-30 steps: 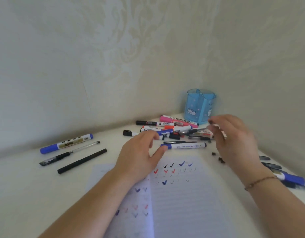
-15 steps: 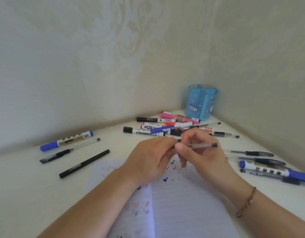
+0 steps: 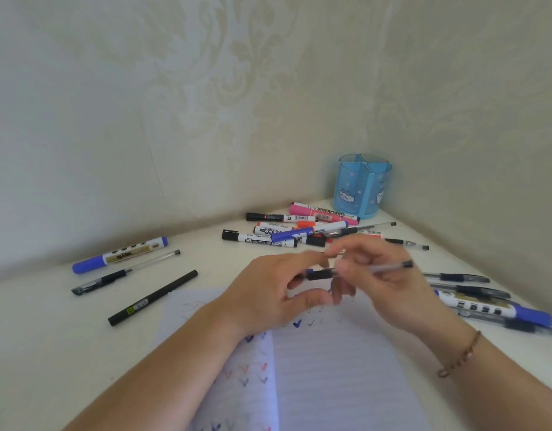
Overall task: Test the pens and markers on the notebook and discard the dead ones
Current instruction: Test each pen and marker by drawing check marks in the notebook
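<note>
Since a second ago, right hand (image 3: 389,284) has taken a clear-barrelled gel pen (image 3: 377,269); left hand (image 3: 268,293) pinches its black cap (image 3: 320,274), twelve o'clock above the lined notebook (image 3: 330,368), ready for testing

Both forearms are bare — no sleeves reach into view. Just behind the right hand (image 3: 389,284), a thin beaded bracelet (image 3: 459,356) of brownish, coppery beads circles the wrist. The left hand (image 3: 268,297) wears nothing — no ring, no band.

pen cup (image 3: 358,188): translucent blue, white cat print
notebook (image 3: 334,374): white, red, blue and black ticks
wall (image 3: 206,88): cream damask
marker (image 3: 323,212) at 12 o'clock: pink
</note>
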Tool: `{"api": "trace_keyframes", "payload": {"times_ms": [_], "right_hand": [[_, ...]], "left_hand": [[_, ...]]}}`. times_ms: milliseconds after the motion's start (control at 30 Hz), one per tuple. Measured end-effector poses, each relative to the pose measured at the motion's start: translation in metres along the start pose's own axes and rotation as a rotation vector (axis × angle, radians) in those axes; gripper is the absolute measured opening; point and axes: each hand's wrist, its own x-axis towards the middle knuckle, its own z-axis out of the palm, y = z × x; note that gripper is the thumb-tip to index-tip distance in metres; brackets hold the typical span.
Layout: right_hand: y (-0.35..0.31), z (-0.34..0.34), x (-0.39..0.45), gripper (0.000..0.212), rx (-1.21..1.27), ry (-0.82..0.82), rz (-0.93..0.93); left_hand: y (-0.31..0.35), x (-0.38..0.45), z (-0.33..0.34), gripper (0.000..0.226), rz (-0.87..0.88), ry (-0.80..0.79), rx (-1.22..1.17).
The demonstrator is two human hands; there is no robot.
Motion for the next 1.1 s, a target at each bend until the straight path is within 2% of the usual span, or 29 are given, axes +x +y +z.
{"api": "trace_keyframes", "payload": {"times_ms": [67,133,233,267,333,500,700,900,1100], "right_hand": [[-0.008,-0.015,0.002,0.021,0.114,0.106,0.031],[-0.018,-0.027,0.004,0.02,0.204,0.151,0.126],[-0.01,-0.028,-0.002,0.011,-0.024,0.143,0.302],[-0.003,-0.024,-0.009,0.016,-0.102,0.145,0.346],[0.009,-0.017,-0.022,0.023,-0.093,0.199,0.378],[0.015,-0.009,-0.029,0.039,-0.119,0.316,0.383],[0.013,-0.004,-0.028,0.04,-0.245,0.289,0.374],[0.012,-0.003,-0.027,0.041,-0.316,0.214,0.365],[0.015,-0.007,-0.025,0.04,-0.328,0.231,0.358]], "left_hand": [[-0.004,-0.002,0.0,0.024,-0.087,0.037,-0.098],[-0.008,-0.005,0.0,0.033,-0.133,0.056,-0.178],[-0.011,-0.007,0.0,0.059,-0.145,0.046,-0.117],[-0.012,-0.006,0.001,0.065,-0.14,0.037,-0.084],[-0.011,-0.005,0.001,0.071,-0.125,0.03,-0.056],[-0.008,-0.001,0.001,0.066,-0.184,0.096,-0.183],[-0.01,-0.002,0.002,0.061,-0.26,0.098,-0.251],[-0.01,-0.002,0.002,0.042,-0.267,0.108,-0.27],[-0.01,-0.002,0.002,0.027,-0.252,0.115,-0.248]]}}
